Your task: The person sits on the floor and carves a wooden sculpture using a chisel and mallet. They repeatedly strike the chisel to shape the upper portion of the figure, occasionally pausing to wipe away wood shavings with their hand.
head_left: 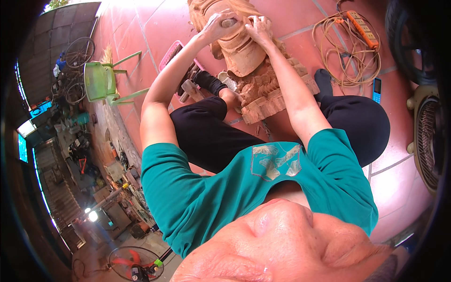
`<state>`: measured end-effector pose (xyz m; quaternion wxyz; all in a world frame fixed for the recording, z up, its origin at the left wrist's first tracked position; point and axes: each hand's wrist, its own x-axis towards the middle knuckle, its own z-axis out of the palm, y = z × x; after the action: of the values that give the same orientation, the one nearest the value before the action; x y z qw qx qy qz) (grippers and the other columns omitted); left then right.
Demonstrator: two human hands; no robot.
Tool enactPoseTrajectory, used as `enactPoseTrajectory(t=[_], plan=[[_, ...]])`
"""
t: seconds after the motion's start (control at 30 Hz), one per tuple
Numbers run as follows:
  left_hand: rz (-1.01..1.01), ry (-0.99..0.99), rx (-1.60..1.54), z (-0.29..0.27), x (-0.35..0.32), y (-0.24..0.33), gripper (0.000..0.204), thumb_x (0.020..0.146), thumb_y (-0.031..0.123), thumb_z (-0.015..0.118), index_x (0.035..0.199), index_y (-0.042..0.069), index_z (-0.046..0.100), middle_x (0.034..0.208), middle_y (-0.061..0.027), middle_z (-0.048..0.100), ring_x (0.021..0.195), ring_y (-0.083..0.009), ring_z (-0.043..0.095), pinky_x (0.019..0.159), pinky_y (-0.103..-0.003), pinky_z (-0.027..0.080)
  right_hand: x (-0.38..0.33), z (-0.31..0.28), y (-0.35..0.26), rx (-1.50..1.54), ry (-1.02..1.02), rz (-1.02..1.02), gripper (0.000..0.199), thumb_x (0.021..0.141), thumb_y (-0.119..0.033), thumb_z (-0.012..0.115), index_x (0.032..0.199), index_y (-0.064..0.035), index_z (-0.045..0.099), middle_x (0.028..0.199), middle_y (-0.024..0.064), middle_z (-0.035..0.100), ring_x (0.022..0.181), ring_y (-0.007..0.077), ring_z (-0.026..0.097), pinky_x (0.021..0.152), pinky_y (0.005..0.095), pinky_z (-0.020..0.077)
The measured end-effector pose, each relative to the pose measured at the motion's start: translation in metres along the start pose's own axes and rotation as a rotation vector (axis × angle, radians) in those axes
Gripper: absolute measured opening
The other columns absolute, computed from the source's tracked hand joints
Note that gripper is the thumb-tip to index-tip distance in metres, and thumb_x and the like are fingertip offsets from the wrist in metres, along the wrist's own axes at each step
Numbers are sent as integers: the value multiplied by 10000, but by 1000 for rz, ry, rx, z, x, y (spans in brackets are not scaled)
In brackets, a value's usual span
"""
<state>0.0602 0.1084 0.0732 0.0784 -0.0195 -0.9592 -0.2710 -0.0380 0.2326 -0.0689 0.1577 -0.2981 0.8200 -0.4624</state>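
A large wood carving with rounded folds and a rough, deeply cut base lies on the floor between my legs. My left hand is closed around a small rounded grey-brown piece against the carving's upper part; its exact kind is unclear. Opposite it, my right hand rests on the carving with bent fingers gripping the wood. Beside my left leg stands a pink basket with dark items in it, and a light wooden block-like tool lies near it.
Right of the carving lie a coiled cord, an orange power strip and a blue phone. A fan and a wheel stand at the right edge. Leftward are a green chair and cluttered tools.
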Motion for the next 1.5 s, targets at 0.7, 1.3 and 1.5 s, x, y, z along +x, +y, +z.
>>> enactPoseTrajectory(t=[0.7,1.3,1.5], plan=[[-196,-81,35,-21,-35,26,180,885,176,711,1007,43,693,874,-70,626,809,-202,631,760,-319,500,2,7,10,-33,52,-64,419,840,-315,661,1232,-175,614,1235,180,557,1167,405,517,964,519,468],[49,44,-7,-6,-37,19,237,868,160,734,1088,89,682,963,-112,631,867,-307,654,768,-378,524,4,5,12,-10,23,-47,412,845,-340,671,1228,-194,620,1243,146,556,1187,369,511,994,505,450],[-132,-7,-32,-15,-52,22,191,866,146,724,1045,86,699,919,-99,633,864,-295,654,778,-362,521,-1,5,1,-2,-39,35,417,861,-368,698,1247,-231,621,1264,98,547,1239,390,469,1026,517,444]])
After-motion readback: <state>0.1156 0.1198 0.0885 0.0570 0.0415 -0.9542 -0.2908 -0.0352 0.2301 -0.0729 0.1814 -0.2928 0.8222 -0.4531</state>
